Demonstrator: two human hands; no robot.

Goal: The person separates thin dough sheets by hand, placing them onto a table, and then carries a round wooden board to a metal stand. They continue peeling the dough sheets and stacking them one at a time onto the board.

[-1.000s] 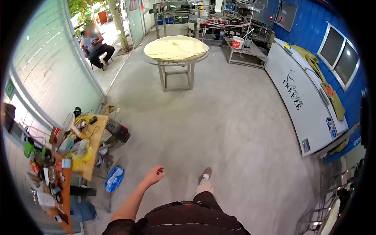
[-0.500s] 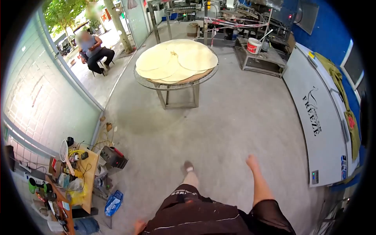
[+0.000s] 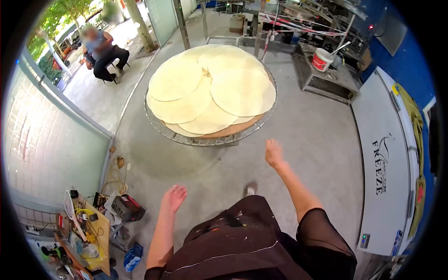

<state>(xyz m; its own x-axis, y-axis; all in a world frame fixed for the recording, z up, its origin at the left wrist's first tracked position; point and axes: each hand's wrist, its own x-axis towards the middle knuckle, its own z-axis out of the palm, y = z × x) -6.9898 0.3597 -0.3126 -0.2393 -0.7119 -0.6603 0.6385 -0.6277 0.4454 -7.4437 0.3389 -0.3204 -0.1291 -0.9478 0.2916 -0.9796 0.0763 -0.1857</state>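
Observation:
Wide, thin, pale round sheets that look like flatbreads overlap in a ring on a round rack with a wire rim. My right hand is in front of the rack's near right side, apart from it. Its fingers are curled in and slightly blurred, with nothing visible in them. Lower and to the left, my left hand hangs over the floor with its fingers loosely extended, holding nothing. Neither hand touches the sheets.
A white chest freezer lines the right side. Behind it stands a low metal table with a red-and-white bucket. A cluttered wooden bench and a blue bag are at lower left. A person sits outside at left.
The rack with the round sheets appears nearer and larger. My left hand has come up into fuller view, and my right hand has swung forward and left.

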